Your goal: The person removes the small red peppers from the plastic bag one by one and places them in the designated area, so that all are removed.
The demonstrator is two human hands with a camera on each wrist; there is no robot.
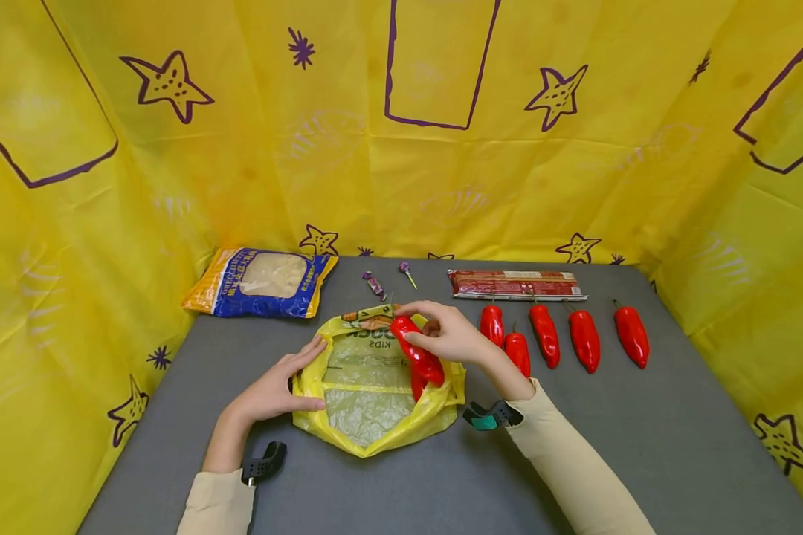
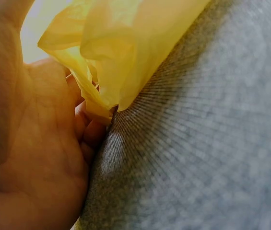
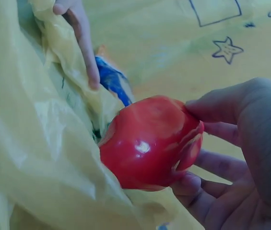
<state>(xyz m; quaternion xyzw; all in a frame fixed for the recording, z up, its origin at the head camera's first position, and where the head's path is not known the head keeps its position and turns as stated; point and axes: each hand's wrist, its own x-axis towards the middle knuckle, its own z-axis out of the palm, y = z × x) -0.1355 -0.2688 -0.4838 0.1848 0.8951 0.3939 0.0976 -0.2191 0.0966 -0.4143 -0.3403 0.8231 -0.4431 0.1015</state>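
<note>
My right hand (image 1: 451, 333) grips a glossy red pepper (image 1: 415, 349) between thumb and fingers, over the right side of the mouth of a yellow plastic bag (image 1: 375, 442). Another red shape shows just below that pepper; whether it is a second pepper is unclear. The bag lies with its mouth spread, and printed letters show through it. At its left rim my left hand (image 1: 271, 390) rests with fingers and thumb spread apart, touching the plastic. In the left wrist view, folds of the bag (image 2: 125, 52) partly hide the fingers. The right wrist view shows the gripped pepper (image 3: 147, 143) close up, beside the bag.
Several red peppers (image 1: 584, 340) lie on the grey table (image 1: 676, 446) to the right. Behind them is a long red packet (image 1: 517, 284). A blue and orange bag (image 1: 268, 284) sits back left, near a purple-wrapped candy (image 1: 373, 284) and a lollipop (image 1: 407, 273). Yellow cloth walls surround the table.
</note>
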